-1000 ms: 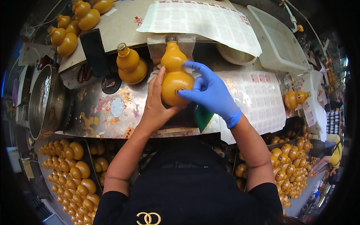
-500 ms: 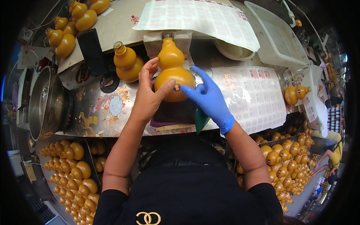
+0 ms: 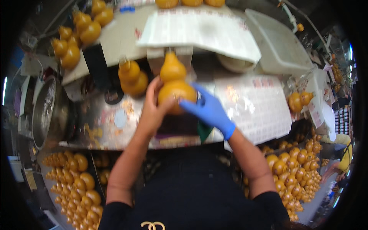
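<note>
A yellow-brown gourd-shaped bottle (image 3: 173, 73) with a narrow neck is between my hands over the workbench. My bare left hand (image 3: 150, 105) wraps its lower left side, the thumb on the front of the round belly. On the opposite side my right hand (image 3: 212, 109), in a blue glove, holds the belly, its thumb against the front beside a small dark label that is blurred and partly covered. Behind the bottle's neck stands a pale padded block (image 3: 154, 57). Two more gourd bottles (image 3: 130, 76) stand close together to the left.
A sheet of printed labels (image 3: 253, 109) lies right of my hands; another sheet (image 3: 199, 32) overhangs a white bowl (image 3: 235, 64). A phone (image 3: 96, 63) leans at the left, near a metal pan (image 3: 48, 111). Many gourd bottles (image 3: 78, 184) fill the floor on both sides. Far right, a person (image 3: 343, 159) bends.
My right hand's fingers have come in against the bottle's side, where the index finger stood out before. The label is now mostly covered. The whole view has shifted slightly and blurred.
</note>
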Motion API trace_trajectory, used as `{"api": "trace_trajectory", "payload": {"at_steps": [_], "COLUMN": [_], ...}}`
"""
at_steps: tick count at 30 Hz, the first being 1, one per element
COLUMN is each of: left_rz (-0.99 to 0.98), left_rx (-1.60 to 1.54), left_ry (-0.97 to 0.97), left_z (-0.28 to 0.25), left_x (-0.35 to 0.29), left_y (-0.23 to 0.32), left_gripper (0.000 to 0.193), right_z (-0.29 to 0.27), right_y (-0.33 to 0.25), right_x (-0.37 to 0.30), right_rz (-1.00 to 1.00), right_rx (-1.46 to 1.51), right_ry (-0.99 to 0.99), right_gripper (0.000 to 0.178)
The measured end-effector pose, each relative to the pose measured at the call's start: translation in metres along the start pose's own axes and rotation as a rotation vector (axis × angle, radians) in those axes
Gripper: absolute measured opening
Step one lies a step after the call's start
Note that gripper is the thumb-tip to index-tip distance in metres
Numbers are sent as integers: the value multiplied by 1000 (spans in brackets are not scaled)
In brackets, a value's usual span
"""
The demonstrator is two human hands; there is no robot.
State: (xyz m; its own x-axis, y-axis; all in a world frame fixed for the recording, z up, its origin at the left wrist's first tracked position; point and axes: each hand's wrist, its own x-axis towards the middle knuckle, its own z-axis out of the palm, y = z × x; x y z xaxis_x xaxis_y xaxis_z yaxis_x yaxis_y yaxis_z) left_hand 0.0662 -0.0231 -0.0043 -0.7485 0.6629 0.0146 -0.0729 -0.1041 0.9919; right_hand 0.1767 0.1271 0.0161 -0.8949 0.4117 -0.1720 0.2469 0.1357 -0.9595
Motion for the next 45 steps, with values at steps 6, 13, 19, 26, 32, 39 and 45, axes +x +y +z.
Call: {"api": "trace_trajectory", "payload": {"at_steps": [6,13,19,26,32,39,45], "left_rz": [-34,-61,-81,353,522,660,716], "left_rx": [-97,-74,4,305,671,1198,1359], "left_ry": [-4,18,57,127,90,63,76], "left_z": [4,7,2,-18,-22,-36,-27], "left_x": [-11,-14,-16,16,150,344,455], "left_y": [-1,1,11,95,169,169,165], "left_gripper": [76,75,71,61,52,37,34], "right_z": [-6,-9,-15,-44,-68,-90,-101], "right_y": [-5,-4,5,12,14,30,41], "right_x": [10,6,-4,-43,-66,-75,-68], "right_rz": [44,14,39,41,96,117,118], "right_rx": [-90,59,278,495,556,615,588], "right_ry": [-39,-41,-11,-6,21,111,225], "right_gripper": [84,76,56,40,36,35,31]}}
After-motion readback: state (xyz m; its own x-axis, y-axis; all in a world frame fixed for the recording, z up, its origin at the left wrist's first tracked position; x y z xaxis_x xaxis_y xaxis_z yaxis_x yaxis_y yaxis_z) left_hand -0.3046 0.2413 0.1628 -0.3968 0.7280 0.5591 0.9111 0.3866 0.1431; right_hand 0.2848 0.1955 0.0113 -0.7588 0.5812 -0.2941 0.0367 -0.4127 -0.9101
